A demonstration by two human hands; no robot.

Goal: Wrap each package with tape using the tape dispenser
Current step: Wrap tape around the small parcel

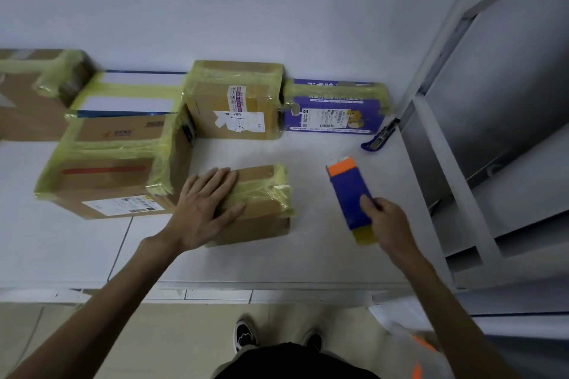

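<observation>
A small cardboard package with yellowish tape across its top lies at the middle of the white table. My left hand rests flat on its left part, fingers spread. To the right, my right hand grips the blue tape dispenser, which has an orange front end and a yellow tape roll at the near end. The dispenser sits low over the table, apart from the package.
Taped packages line the back: a large box at left, a box in the middle, a purple box at right, another box far left. A blue utility knife lies beside metal shelving. The table edge is near me.
</observation>
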